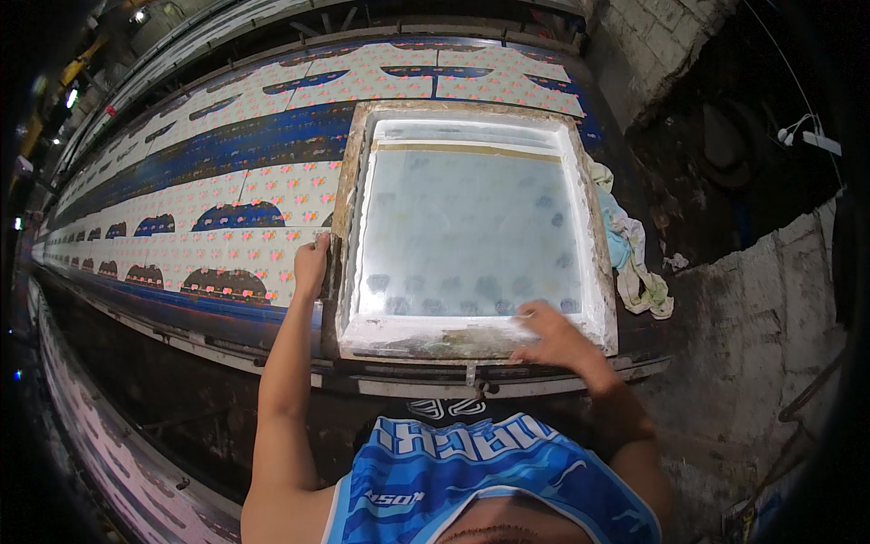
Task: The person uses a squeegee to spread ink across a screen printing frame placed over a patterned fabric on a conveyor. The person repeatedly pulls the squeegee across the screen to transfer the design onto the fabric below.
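Seemingly to steady it, the left hand [312, 263] curls at the side of the screen [473, 227], though I cannot tell whether it grips, while the right hand [553, 337], blurred and loosely open, is at the near rim, the screen lying flat on the desk [290, 136] just ahead.

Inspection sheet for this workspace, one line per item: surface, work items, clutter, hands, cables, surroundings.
Surface: long table, blue and dark between rows of flower-printed sheets.
Work items: wooden frame with white inner edges and a pale screen, lying on the table.
Clutter: crumpled cloths right of the frame.
Left hand: at the frame's left side; grip unclear.
Right hand: motion-blurred, over the frame's near edge toward its right corner; contact unclear.
Cables: thin white cable hanging at far right, with a white block beside it.
Surroundings: rough pale masonry at right; small lights at upper left.
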The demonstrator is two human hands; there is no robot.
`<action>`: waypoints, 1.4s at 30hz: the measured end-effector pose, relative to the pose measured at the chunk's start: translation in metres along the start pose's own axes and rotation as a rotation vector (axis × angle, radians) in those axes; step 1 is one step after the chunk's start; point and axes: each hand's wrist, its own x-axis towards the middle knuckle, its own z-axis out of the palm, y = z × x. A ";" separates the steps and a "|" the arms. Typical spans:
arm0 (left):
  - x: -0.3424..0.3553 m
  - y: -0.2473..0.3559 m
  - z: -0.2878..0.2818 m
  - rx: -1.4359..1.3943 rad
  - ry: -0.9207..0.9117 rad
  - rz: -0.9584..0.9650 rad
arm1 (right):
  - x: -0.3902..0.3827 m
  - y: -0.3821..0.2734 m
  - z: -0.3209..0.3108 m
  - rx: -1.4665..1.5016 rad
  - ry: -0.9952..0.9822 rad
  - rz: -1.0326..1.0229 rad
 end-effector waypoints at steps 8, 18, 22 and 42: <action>-0.002 0.000 0.007 -0.003 0.026 0.006 | 0.010 -0.029 0.042 -0.267 -0.230 0.007; -0.014 0.010 0.017 -0.062 0.006 -0.005 | 0.075 0.002 0.012 -0.377 -0.319 0.133; -0.004 0.008 0.002 -0.046 -0.009 -0.014 | 0.146 0.030 0.007 -0.407 -0.287 -0.119; -0.016 0.020 0.000 -0.040 0.022 -0.085 | 0.397 0.068 0.128 -0.146 -0.425 -0.956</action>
